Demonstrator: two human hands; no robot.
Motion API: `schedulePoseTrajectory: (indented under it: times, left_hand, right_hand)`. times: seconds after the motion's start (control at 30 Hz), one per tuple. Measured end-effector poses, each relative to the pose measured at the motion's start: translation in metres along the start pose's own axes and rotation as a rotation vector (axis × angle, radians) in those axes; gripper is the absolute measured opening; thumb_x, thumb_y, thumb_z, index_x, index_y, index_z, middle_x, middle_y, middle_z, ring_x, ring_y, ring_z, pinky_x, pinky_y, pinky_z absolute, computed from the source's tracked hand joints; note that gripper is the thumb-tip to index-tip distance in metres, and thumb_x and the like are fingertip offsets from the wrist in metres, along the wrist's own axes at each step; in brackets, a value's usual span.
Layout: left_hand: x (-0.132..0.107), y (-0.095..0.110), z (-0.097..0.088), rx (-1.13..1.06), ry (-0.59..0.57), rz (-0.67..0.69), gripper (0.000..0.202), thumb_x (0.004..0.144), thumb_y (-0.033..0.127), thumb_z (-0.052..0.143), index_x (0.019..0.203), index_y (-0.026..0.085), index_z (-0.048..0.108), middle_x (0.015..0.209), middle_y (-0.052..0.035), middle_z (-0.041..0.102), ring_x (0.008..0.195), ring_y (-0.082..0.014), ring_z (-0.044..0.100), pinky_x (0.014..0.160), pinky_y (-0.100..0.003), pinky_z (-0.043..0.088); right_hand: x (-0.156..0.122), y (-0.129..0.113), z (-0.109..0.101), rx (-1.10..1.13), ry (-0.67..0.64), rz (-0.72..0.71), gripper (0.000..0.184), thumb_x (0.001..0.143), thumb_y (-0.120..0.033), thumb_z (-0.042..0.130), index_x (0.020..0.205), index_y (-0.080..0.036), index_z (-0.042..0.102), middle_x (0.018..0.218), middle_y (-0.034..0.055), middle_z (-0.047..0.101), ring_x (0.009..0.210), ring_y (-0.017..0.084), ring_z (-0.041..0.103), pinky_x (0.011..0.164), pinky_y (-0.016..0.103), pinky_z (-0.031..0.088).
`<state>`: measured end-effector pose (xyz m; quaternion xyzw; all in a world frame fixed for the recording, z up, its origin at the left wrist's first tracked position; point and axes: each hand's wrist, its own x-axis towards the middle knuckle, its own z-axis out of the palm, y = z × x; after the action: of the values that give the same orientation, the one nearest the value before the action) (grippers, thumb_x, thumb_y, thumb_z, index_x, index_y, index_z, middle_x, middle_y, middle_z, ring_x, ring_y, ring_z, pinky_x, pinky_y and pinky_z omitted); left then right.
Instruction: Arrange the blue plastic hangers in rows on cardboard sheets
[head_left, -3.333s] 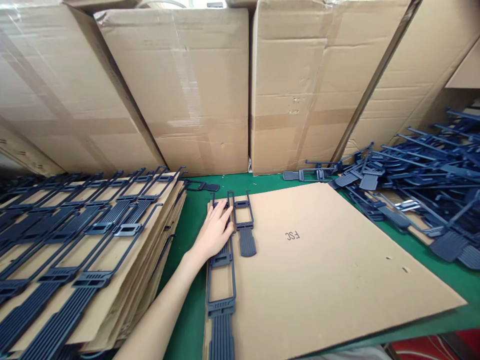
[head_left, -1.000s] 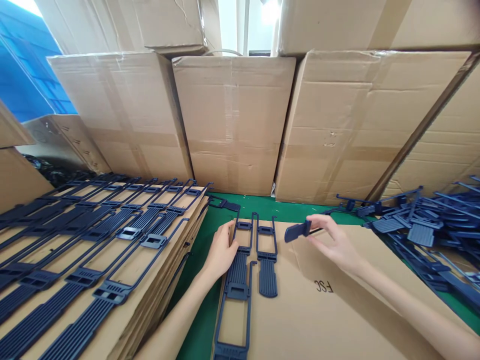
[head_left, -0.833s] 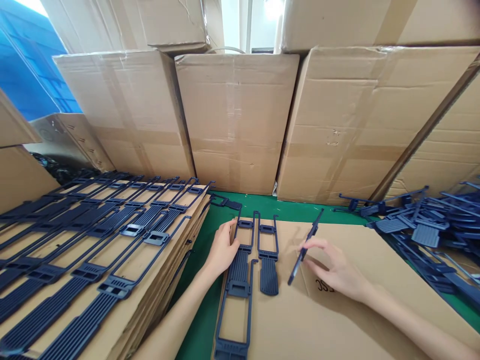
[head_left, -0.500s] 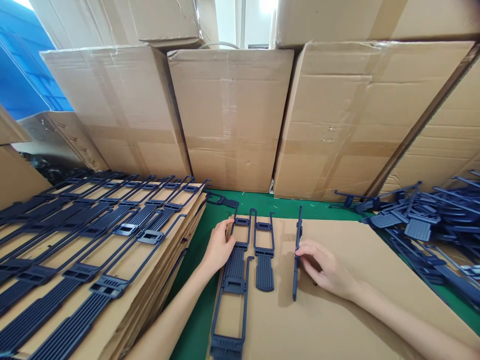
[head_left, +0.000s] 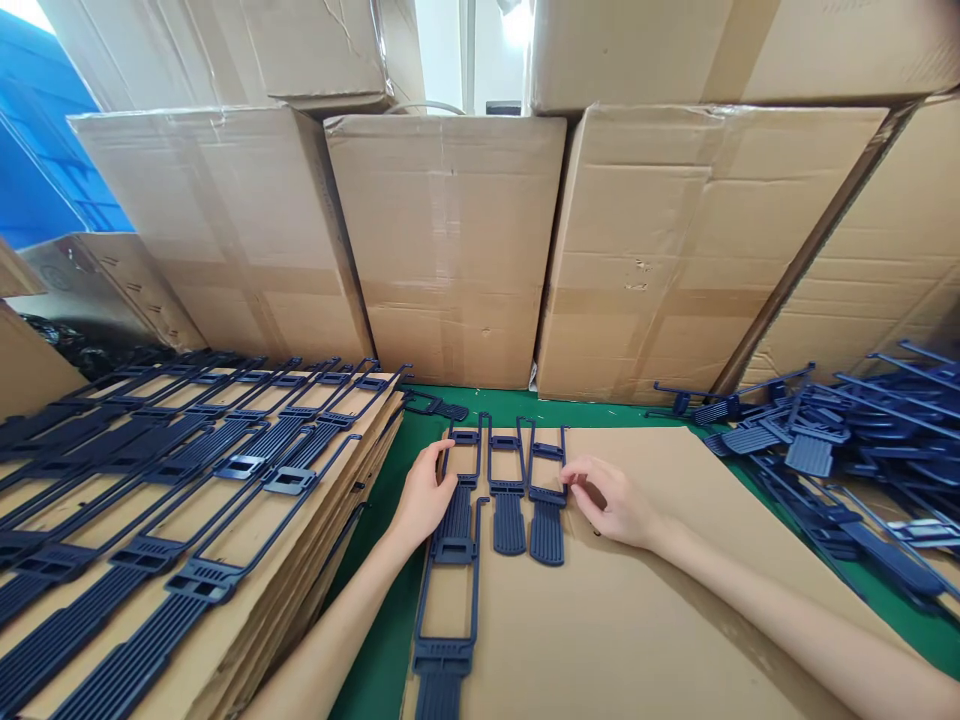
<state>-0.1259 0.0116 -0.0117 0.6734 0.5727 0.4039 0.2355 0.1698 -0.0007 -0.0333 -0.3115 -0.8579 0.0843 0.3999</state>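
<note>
Three dark blue plastic parts, each an open rectangular frame with a ribbed tongue, lie side by side at the far edge of a cardboard sheet [head_left: 637, 640]. My left hand [head_left: 426, 495] has its thumb and fingers closed about the side rail of the leftmost part [head_left: 454, 510]. Nothing touches the middle part [head_left: 509, 520]. The fingers of my right hand [head_left: 611, 500] are bent against the right rail of the third part [head_left: 547, 532], which lies flat. Another such part [head_left: 442, 658] lies nearer me, its upper end against the leftmost one.
At left, a stack of cardboard sheets [head_left: 300, 580] carries rows of the same parts. A loose heap of parts [head_left: 825, 430] is at right on the green table [head_left: 510, 402]. Large cardboard boxes [head_left: 442, 250] wall off the back. One part [head_left: 435, 405] lies beyond the sheet.
My right hand has moved left and laid its part down flat beside the middle one; before, the part stood on edge. My left hand stays at the leftmost part. The view has shifted slightly.
</note>
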Motion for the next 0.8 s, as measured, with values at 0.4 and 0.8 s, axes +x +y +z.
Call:
schedulePoseTrajectory:
  times: [0.4, 0.8]
  left_hand:
    - [0.002, -0.003, 0.002, 0.011, 0.005, 0.017, 0.038, 0.079, 0.015, 0.046, 0.115, 0.019, 0.055, 0.12, -0.0081, 0.059, 0.112, -0.0232, 0.056, 0.096, -0.039, 0.046]
    - [-0.007, 0.013, -0.003, 0.33, -0.012, 0.294, 0.031, 0.085, 0.017, 0.043, 0.114, 0.021, 0.055, 0.134, -0.01, 0.048, 0.128, -0.0275, 0.041, 0.104, -0.049, 0.036]
  right_hand:
    - [0.008, -0.002, -0.004, -0.112, -0.044, -0.061, 0.018, 0.094, -0.017, 0.04, 0.1, -0.019, 0.057, 0.084, 0.0059, 0.064, 0.079, 0.018, 0.058, 0.075, 0.035, 0.047]
    - [0.008, 0.009, -0.038, -0.637, -0.103, 0.53, 0.023, 0.089, -0.031, 0.048, 0.099, -0.016, 0.064, 0.077, 0.0066, 0.065, 0.076, 0.024, 0.061, 0.064, 0.032, 0.043]
